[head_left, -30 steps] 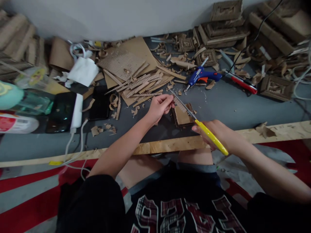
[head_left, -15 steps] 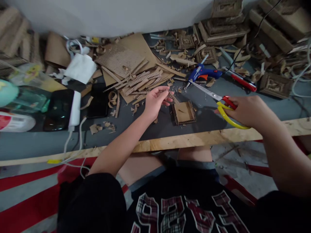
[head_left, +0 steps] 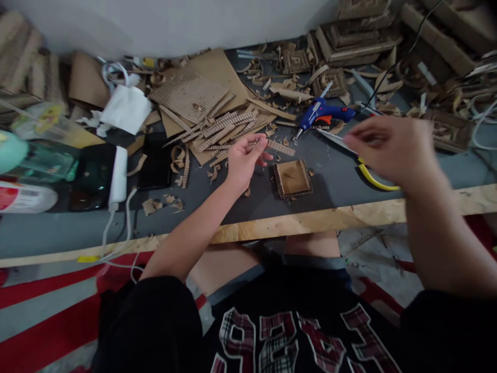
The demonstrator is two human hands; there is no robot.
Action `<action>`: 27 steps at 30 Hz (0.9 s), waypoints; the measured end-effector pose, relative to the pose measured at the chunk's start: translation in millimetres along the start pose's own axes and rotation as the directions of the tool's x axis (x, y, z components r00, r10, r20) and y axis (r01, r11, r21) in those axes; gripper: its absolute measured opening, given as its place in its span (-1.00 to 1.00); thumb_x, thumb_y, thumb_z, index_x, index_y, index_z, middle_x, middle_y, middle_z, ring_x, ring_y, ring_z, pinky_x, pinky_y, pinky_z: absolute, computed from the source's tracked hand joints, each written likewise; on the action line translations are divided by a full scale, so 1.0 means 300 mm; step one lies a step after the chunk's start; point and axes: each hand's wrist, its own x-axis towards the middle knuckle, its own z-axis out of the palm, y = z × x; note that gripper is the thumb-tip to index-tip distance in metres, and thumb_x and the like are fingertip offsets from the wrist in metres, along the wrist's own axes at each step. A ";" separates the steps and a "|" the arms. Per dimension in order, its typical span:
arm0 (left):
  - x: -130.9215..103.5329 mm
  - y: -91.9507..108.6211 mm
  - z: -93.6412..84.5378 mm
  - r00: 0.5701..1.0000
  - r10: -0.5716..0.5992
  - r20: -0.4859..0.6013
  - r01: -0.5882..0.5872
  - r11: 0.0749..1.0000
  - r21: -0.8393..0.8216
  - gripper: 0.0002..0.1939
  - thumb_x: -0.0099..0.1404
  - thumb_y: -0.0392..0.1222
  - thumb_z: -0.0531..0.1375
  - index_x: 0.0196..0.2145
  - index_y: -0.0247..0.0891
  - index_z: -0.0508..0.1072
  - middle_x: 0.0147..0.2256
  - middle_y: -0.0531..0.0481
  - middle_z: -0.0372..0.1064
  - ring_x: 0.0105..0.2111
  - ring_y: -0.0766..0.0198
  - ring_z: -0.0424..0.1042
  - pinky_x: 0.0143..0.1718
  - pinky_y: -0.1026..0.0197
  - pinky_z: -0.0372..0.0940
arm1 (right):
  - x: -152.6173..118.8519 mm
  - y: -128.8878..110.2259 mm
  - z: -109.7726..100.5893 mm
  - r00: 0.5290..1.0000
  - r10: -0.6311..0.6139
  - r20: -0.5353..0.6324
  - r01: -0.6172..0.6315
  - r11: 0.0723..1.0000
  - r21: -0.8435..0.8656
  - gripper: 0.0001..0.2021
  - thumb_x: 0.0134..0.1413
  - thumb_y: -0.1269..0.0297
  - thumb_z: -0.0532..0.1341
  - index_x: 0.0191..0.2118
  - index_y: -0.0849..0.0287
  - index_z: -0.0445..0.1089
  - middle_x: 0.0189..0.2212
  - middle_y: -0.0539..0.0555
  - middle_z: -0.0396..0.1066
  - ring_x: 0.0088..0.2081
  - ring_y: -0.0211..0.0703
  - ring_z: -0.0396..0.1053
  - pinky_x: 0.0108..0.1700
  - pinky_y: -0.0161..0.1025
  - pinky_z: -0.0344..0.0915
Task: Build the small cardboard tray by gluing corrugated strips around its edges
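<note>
My left hand (head_left: 246,158) is closed in a pinch on a narrow corrugated cardboard strip (head_left: 282,147), which sticks out to the right from the fingertips. Just below the strip, a small open square cardboard box (head_left: 291,178) sits on the dark table top. My right hand (head_left: 392,147), blurred by motion, is raised over the scissors with its fingers loosely bent and nothing seen in them. The scissors (head_left: 375,177) lie on the table, their yellow handle showing and the rest partly hidden by that hand. Beyond their tip is a blue glue gun (head_left: 320,113).
Cardboard strips (head_left: 229,129) and corrugated sheets (head_left: 190,96) are piled behind my left hand. Stacked cardboard pieces (head_left: 357,41) stand at the back right. On the left are a black phone (head_left: 155,160), cables and bottles (head_left: 27,196). A wooden edge (head_left: 279,223) runs along the front.
My right hand has let go of the scissors and moved up, leaving them on the table. The strip in my left hand has swung to point more to the right.
</note>
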 end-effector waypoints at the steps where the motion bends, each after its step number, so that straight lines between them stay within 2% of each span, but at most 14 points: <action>1: 0.001 -0.003 -0.002 1.000 0.010 -0.005 -0.010 1.000 0.009 -0.33 -0.17 0.30 0.51 -0.26 -0.22 0.51 -0.45 0.09 0.56 -0.57 0.36 0.53 -0.65 0.39 0.27 | 0.014 -0.038 0.052 0.997 -0.066 0.049 0.059 0.990 0.124 -0.69 0.18 -0.05 0.28 -0.25 0.09 0.57 -0.32 0.14 0.61 -0.30 -0.05 0.56 -0.26 -0.11 0.45; 2: 0.002 -0.004 -0.005 1.000 0.024 -0.009 -0.023 0.999 0.022 -0.33 -0.17 0.32 0.51 -0.26 -0.22 0.51 -0.44 0.08 0.56 -0.57 0.36 0.53 -0.65 0.39 0.28 | 0.031 -0.072 0.104 0.988 -0.118 0.103 0.096 0.976 0.197 -0.69 0.14 -0.04 0.30 -0.22 0.10 0.57 -0.32 0.13 0.61 -0.30 -0.06 0.56 -0.32 -0.15 0.45; 4: 0.003 -0.005 -0.012 0.998 0.063 -0.008 -0.062 0.996 0.059 -0.33 -0.13 0.35 0.48 -0.27 -0.22 0.50 -0.42 0.05 0.57 -0.56 0.35 0.53 -0.64 0.38 0.29 | 0.075 -0.122 0.194 0.973 -0.197 0.122 0.162 0.955 0.248 -0.64 0.14 0.05 0.33 -0.02 0.15 0.53 -0.20 0.16 0.62 -0.22 -0.03 0.58 -0.28 -0.14 0.49; 7: 0.008 -0.004 -0.022 0.990 0.141 0.008 -0.141 0.984 0.109 -0.37 -0.07 0.34 0.47 -0.27 -0.22 0.50 -0.42 0.05 0.56 -0.54 0.34 0.54 -0.63 0.37 0.30 | 0.135 -0.146 0.285 0.919 -0.382 0.100 0.354 0.909 0.218 -0.70 0.21 0.07 0.31 -0.02 0.09 0.53 -0.15 0.13 0.61 -0.15 -0.03 0.56 -0.11 -0.09 0.52; 9: 0.014 -0.006 -0.028 0.984 0.175 0.024 -0.176 0.977 0.116 -0.39 -0.09 0.30 0.49 -0.28 -0.22 0.52 -0.45 0.06 0.55 -0.54 0.34 0.54 -0.62 0.38 0.31 | 0.155 -0.136 0.330 0.895 -0.445 -0.002 0.438 0.879 0.187 -0.76 0.28 0.10 0.25 -0.06 0.08 0.54 -0.13 0.12 0.61 -0.09 -0.01 0.55 -0.02 -0.04 0.51; 13: 0.031 -0.018 -0.036 0.975 0.212 0.071 -0.220 0.968 0.119 -0.46 -0.08 0.22 0.52 -0.29 -0.22 0.56 -0.47 0.08 0.56 -0.54 0.33 0.55 -0.63 0.40 0.31 | 0.146 -0.100 0.400 0.866 -0.448 -0.221 0.479 0.870 0.116 -0.76 0.37 0.13 0.15 -0.07 0.08 0.52 -0.08 0.15 0.57 0.01 0.06 0.51 0.08 0.09 0.47; 17: 0.035 -0.018 -0.042 0.960 0.265 0.093 -0.274 0.955 0.111 -0.54 0.00 0.16 0.51 -0.27 -0.19 0.60 -0.45 0.09 0.58 -0.54 0.35 0.56 -0.65 0.42 0.30 | 0.129 -0.071 0.428 0.836 -0.474 -0.277 0.514 0.853 0.089 -0.72 0.40 0.10 0.10 0.01 0.04 0.49 -0.05 0.14 0.55 0.05 0.07 0.49 0.11 0.13 0.45; 21: 0.013 -0.001 -0.037 0.947 0.288 0.145 -0.304 0.947 0.104 -0.61 0.03 0.09 0.51 -0.26 -0.17 0.64 -0.44 0.08 0.60 -0.53 0.36 0.57 -0.65 0.44 0.30 | 0.138 -0.042 0.427 0.794 -0.528 -0.301 0.560 0.828 0.026 -0.71 0.39 0.04 0.11 0.00 0.02 0.49 -0.08 0.09 0.55 0.09 0.09 0.47 0.16 0.17 0.40; 24: 0.002 -0.001 -0.030 0.942 0.305 0.144 -0.322 0.939 0.122 -0.64 0.07 0.08 0.50 -0.26 -0.18 0.65 -0.44 0.07 0.60 -0.53 0.37 0.57 -0.65 0.45 0.29 | 0.145 -0.029 0.425 0.801 -0.519 -0.297 0.538 0.843 -0.024 -0.69 0.39 0.01 0.11 0.00 0.00 0.50 -0.09 0.07 0.55 0.12 0.10 0.46 0.19 0.19 0.35; 27: 0.007 -0.010 -0.030 0.941 0.323 0.103 -0.337 0.927 0.166 -0.59 0.06 0.16 0.48 -0.27 -0.19 0.64 -0.43 0.05 0.60 -0.53 0.38 0.56 -0.65 0.45 0.28 | 0.146 -0.029 0.422 0.829 -0.485 -0.278 0.495 0.868 -0.036 -0.68 0.39 0.00 0.09 -0.01 -0.01 0.52 -0.09 0.08 0.55 0.14 0.11 0.44 0.22 0.20 0.30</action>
